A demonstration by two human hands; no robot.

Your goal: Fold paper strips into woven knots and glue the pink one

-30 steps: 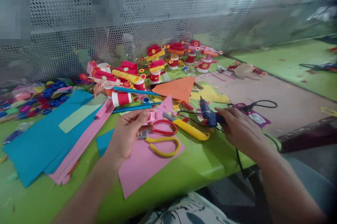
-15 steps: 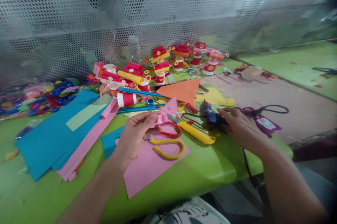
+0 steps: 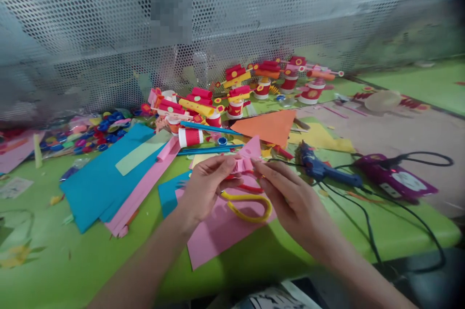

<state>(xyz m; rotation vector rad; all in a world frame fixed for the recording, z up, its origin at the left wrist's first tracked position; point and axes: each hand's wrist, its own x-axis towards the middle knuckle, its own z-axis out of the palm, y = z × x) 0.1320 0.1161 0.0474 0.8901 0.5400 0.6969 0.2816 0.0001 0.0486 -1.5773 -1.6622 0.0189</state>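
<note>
Between thumb and fingers, my left hand (image 3: 210,185) pinches a small folded pink paper piece (image 3: 242,165). The fingertips of my right hand (image 3: 290,193) are closed on the right end of the same piece. Beneath both hands lie scissors (image 3: 250,214) with one yellow and one red handle, on a pink paper sheet (image 3: 218,241). My right hand partly covers the scissors, and the yellow cutter is hidden from view. To the right rests a blue glue gun (image 3: 327,168) with its cord, apart from my hands.
Several red-and-white cup figures (image 3: 236,108) stand at the back before a perforated metal panel (image 3: 109,18). Blue sheets (image 3: 94,188) and pink strips (image 3: 145,193) lie left. A purple power strip (image 3: 395,178) and black cords lie right; orange paper (image 3: 269,125) is beyond my hands.
My right hand has left the glue gun, which now lies on the table, and has come left to the pink paper piece. The view has shifted slightly left.
</note>
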